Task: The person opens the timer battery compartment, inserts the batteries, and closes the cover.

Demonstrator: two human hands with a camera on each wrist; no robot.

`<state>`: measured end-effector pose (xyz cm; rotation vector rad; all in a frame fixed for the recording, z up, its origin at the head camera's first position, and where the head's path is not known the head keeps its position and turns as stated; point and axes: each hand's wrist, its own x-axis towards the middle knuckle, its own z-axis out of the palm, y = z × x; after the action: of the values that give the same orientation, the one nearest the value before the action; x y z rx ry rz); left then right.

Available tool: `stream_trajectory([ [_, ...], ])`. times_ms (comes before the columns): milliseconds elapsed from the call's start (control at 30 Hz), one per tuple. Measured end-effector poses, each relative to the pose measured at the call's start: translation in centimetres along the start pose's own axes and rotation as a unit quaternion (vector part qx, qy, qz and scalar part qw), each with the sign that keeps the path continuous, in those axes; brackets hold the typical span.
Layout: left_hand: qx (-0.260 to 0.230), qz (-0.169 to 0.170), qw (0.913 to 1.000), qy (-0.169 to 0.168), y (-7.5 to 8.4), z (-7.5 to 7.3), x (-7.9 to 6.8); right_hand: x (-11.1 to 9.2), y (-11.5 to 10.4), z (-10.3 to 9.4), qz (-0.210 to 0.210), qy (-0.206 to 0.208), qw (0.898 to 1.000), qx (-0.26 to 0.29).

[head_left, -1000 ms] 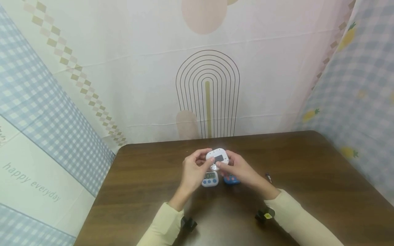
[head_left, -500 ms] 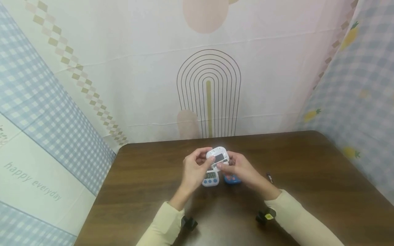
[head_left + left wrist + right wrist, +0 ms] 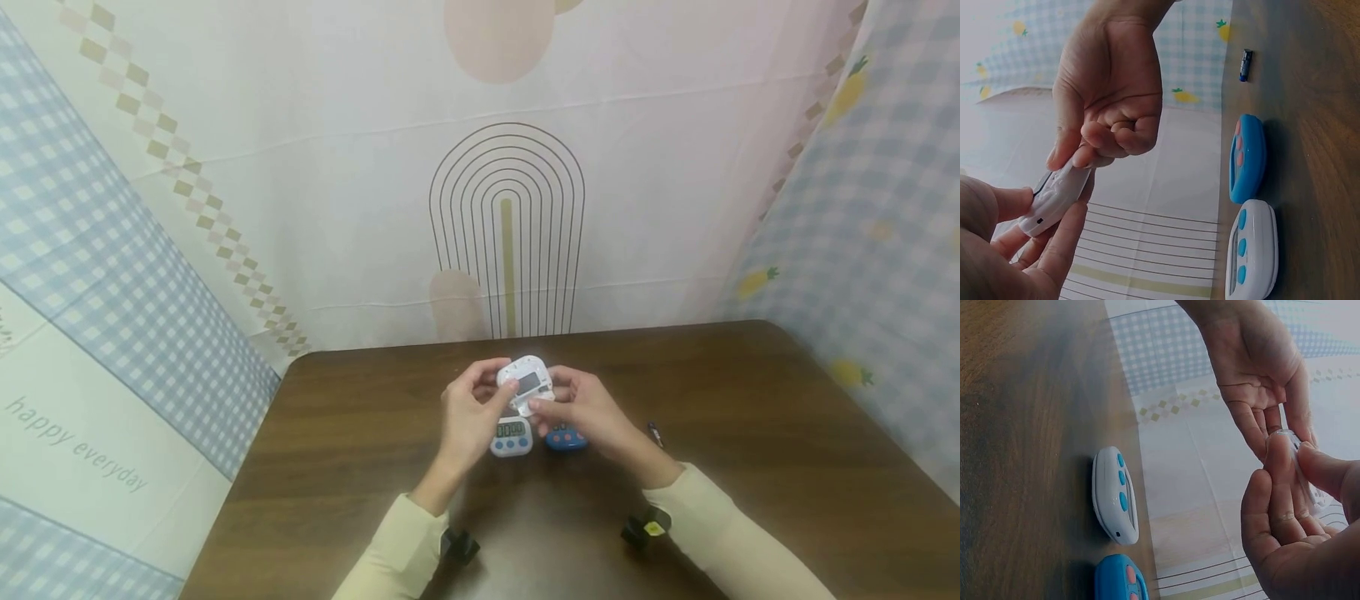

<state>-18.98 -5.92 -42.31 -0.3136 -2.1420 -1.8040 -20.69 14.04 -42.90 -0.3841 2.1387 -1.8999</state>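
Both hands hold a white digital timer (image 3: 524,367) up above the table, its back with a dark rectangular panel turned toward the head camera. My left hand (image 3: 471,410) grips the timer's left side, thumb on the back and fingers behind. On the lower right, my right hand (image 3: 592,417) pinches it with the thumb pressed near a recess whose details are too small to tell. Beneath the hands, a second white timer (image 3: 512,447) with blue buttons stands on the table. Beside that is a blue timer (image 3: 566,439) with pink buttons, partly hidden by the right hand in the head view.
A small dark battery (image 3: 655,433) lies on the brown wooden table (image 3: 360,433), right of the blue timer. Patterned cloth (image 3: 360,208) hangs behind the table and along both sides. Each wrist carries a black camera mount.
The held timer has shifted slightly left and tilted a little. More of the recess beside the right thumb shows than one second ago. The things on the table have stayed put.
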Motion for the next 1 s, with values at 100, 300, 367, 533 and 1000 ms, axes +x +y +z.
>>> stream_trajectory([
  [100, 0.017, 0.015, 0.9997, 0.004, -0.11, -0.03, 0.01, 0.04, 0.02, -0.07, 0.006, 0.005, 1.000, 0.002],
  [300, 0.038, 0.048, 0.9978, 0.027, -0.23, -0.25, 0.19, 0.03, 0.17, 0.01, 0.010, 0.002, 1.000, -0.022],
  [367, 0.036, 0.051, 0.9976, 0.031, -0.19, -0.31, 0.23, 0.00, 0.27, 0.08, 0.001, 0.001, 0.999, -0.045],
  [533, 0.028, 0.048, 0.9980, 0.030, -0.22, -0.38, 0.30, -0.08, 0.44, 0.32, -0.014, 0.022, 0.991, -0.128],
  [1000, 0.010, 0.031, 0.9991, 0.029, -0.22, -0.36, 0.36, -0.13, 0.74, 0.40, -0.065, 0.000, 0.952, -0.300],
])
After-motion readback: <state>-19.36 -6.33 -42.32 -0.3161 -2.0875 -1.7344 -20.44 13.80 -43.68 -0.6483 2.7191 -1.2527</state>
